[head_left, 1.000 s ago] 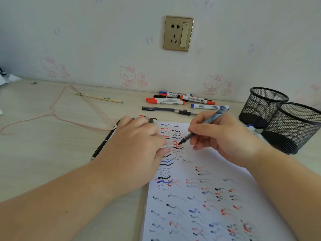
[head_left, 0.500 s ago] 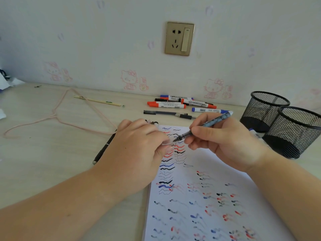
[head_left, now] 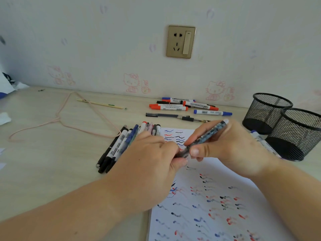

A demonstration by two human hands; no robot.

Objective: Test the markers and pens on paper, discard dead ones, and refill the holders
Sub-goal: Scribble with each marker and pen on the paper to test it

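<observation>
Your right hand (head_left: 231, 146) pinches the patterned pen (head_left: 207, 134) above the paper (head_left: 217, 197), tip toward eight o'clock. Your left hand (head_left: 149, 164) curls at that tip, probably fitting its cap, though I cannot tell. The empty holders (head_left: 284, 126) wait at three o'clock.

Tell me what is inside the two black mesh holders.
Nothing shows inside either mesh holder: through the mesh only the dark bases appear, though the far walls hide part. A marker lies outside, on the table against them.

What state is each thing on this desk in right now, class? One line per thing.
Blue patterned pen: held by right hand, tip end at left hand.
Mesh pen holders: upright.
Paper: covered in scribbles.
Wall switch: position unclear.
</observation>
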